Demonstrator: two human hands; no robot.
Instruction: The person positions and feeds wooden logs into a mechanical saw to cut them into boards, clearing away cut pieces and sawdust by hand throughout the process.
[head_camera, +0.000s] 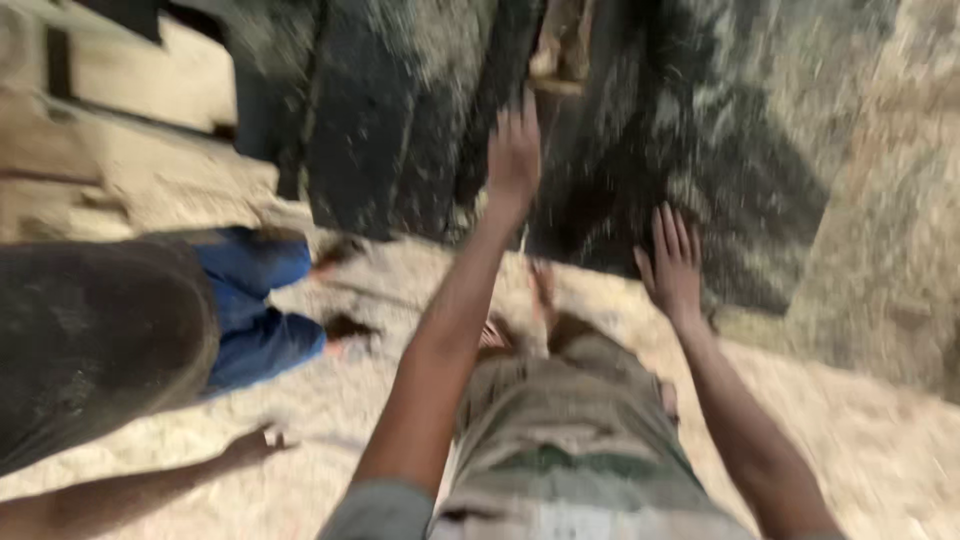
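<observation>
Dark slab (400, 120) of rough, speckled stone-like material lying flat on the ground ahead, just beyond both hands; left hand (514, 150) stretched far forward over its surface with fingers (520, 115) spread wide and holding nothing, whether touching or only hovering blurred beyond telling; right hand (672, 265) lower and nearer, fingers likewise splayed and empty, over the slab's near edge; judged heavy, rigid and gritty, not slippery, best gripped along that near edge with flat palms rather than fingertips; beyond it a second dark mottled slab (760, 140) to the right, and a small brownish wooden-looking piece (560, 50) at the top, too smeared to name; pale sawdust-like floor (880, 440) underfoot, loose and grainy; to the left another person, blue sleeve (255, 310), dark rounded shape (90, 340) beside it, and a separate bare hand (258, 440) low near the floor.
</observation>
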